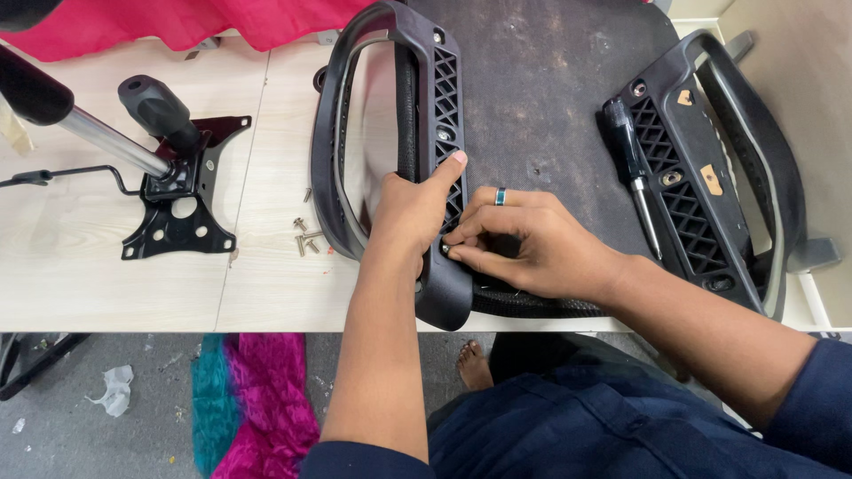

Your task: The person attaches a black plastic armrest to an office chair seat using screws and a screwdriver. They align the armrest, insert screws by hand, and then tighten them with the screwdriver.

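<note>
A black plastic chair armrest [373, 53] stands on edge at the left side of an upturned dark seat base [532, 80]. My left hand [413, 208] grips this armrest's mounting bracket, thumb stretched up along its lattice. My right hand [524, 244], with a ring on one finger, pinches something small against the bracket's lower hole; the item is hidden by the fingertips. A second armrest [710, 177] lies on the seat's right side, with a black-handled screwdriver [632, 168] resting on it.
Several loose screws [306, 238] lie on the light wooden table [89, 275] left of the armrest. Further left sits a black chair tilt mechanism [182, 191] with a chrome gas cylinder [106, 137]. Pink cloth [177, 22] lies at the back, and more cloth on the floor.
</note>
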